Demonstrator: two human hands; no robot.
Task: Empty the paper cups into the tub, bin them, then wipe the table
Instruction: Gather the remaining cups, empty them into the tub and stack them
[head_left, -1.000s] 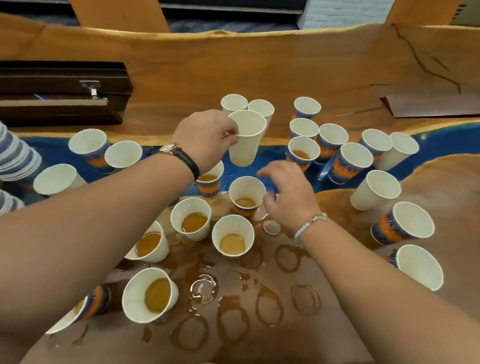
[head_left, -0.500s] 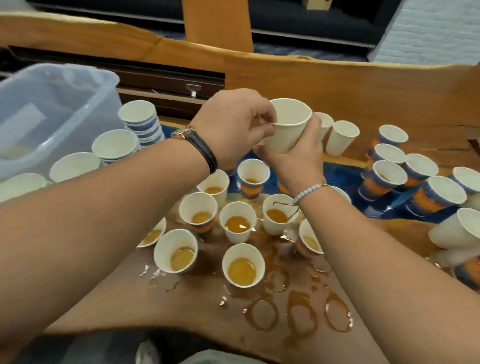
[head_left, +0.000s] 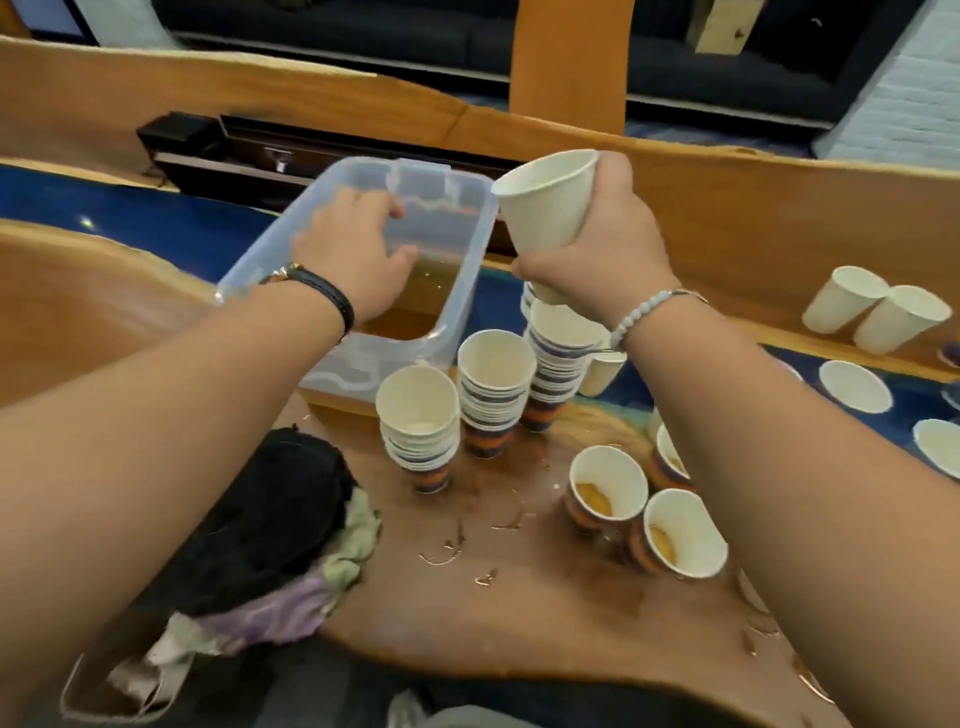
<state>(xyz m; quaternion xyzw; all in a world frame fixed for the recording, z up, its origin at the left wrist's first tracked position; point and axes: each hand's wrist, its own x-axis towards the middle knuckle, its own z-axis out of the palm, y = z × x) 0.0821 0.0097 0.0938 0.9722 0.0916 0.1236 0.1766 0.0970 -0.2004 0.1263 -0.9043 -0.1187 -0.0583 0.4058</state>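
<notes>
Head view: right hand (head_left: 602, 244) grips a white cup (head_left: 545, 200), fingers curled round its lower half. Cup is lifted, near upright, just beside the far right corner of the tub (head_left: 470, 270) and above the stacks (head_left: 496, 384). Cup's inside is not visible.

Left hand (head_left: 353, 249) hovers over the tub, fingers loosely spread, nothing seen in it; slightly blurred. Tub is clear plastic with amber liquid pooled in its bottom.

Three stacks of nested cups stand just right of the tub's near corner. Two part-filled cups (head_left: 605, 488) sit near the right forearm. Empties (head_left: 844, 299) stand well off to the right. Table (head_left: 493, 597) is wet with rings and drips. Cloth (head_left: 291, 597) lies bunched at the near left edge.
</notes>
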